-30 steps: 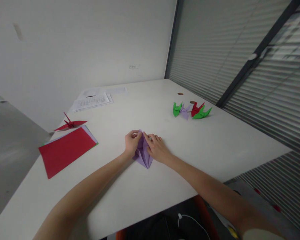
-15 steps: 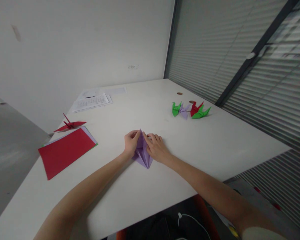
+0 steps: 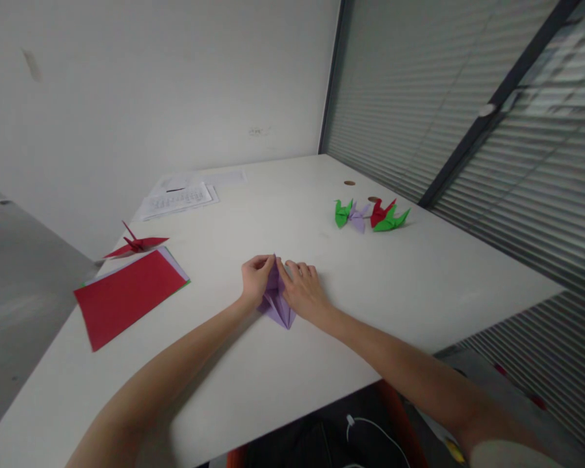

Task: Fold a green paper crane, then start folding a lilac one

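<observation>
A partly folded sheet of purple origami paper (image 3: pixel 279 311) lies on the white table in front of me, its layers spread and its upper tip pointing away. My left hand (image 3: pixel 256 278) pinches the paper's upper left edge between thumb and fingers, close to the tip. On the other side, my right hand (image 3: pixel 302 286) grips the upper right edge, with the index finger laid along it near the tip. The right thumb is hidden behind the hand. Both hands cover parts of the paper's sides.
A red sheet (image 3: pixel 131 299) tops a small paper stack at left, with a red paper crane (image 3: pixel 136 244) behind it. Written papers (image 3: pixel 180 198) lie at the back left. Green (image 3: pixel 343 213), purple (image 3: pixel 357 217) and red (image 3: pixel 380 213) cranes stand at right. The table edge (image 3: pixel 302 416) is near me.
My right index finger has shifted slightly left, toward the paper's tip and my left fingers. The left hand keeps its pinch, and the purple paper stays in nearly the same place.
</observation>
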Motion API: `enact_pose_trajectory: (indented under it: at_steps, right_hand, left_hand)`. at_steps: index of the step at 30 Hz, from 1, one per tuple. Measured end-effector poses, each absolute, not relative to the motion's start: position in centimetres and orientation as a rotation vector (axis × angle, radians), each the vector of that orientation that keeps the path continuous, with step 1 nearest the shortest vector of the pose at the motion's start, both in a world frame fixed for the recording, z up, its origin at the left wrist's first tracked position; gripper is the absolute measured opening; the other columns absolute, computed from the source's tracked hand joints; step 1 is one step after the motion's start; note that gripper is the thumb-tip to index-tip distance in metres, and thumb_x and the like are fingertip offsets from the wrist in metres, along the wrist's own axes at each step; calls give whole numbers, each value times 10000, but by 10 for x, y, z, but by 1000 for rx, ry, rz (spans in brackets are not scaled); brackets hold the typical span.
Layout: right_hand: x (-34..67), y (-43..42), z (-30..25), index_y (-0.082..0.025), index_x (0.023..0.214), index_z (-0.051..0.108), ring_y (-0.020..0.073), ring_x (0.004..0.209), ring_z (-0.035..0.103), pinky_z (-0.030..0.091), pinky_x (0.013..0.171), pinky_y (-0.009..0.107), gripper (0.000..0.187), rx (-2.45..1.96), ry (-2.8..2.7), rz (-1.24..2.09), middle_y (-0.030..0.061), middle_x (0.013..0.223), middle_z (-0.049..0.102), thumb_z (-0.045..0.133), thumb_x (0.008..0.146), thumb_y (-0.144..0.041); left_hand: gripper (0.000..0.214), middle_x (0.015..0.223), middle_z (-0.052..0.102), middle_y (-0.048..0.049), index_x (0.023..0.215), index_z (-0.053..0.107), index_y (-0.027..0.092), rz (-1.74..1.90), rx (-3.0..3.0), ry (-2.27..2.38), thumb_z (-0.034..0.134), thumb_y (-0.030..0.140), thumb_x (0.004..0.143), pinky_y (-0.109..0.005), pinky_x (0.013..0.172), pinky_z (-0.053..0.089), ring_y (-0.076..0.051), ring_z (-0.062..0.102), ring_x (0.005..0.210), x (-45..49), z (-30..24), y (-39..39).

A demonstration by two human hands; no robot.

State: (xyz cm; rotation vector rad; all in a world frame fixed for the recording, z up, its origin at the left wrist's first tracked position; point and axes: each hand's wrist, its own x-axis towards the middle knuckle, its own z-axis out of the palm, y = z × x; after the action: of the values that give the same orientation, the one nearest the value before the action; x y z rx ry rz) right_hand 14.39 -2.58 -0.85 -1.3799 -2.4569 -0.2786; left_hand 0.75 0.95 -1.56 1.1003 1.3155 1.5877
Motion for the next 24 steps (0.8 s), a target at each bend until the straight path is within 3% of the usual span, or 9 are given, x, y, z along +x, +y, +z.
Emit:
enact_pose_trajectory:
  at_steps: [6,24]
  right_hand:
    - [144,-25,-9,-167,1484,218,299,1000,442,343,803,432,670,-1376,-2457,-288,164,1233,524,472,864,-177]
    - [144,-27,-7,-181,1457,291,305,1027,436,348,816,428,607,-1382,-2493,-277,165,1272,508,454,873,-179]
  left_hand:
    - [213,843,723,-89,797,710,156,1613,1116,1225,728,331,676,-329,784,493,-192,661,796,4,-15,14]
    - [336,867,736,-138,814,676,122,1565,963,1172,779,379,623,-373,782,542,-234,705,806,2,-13,13]
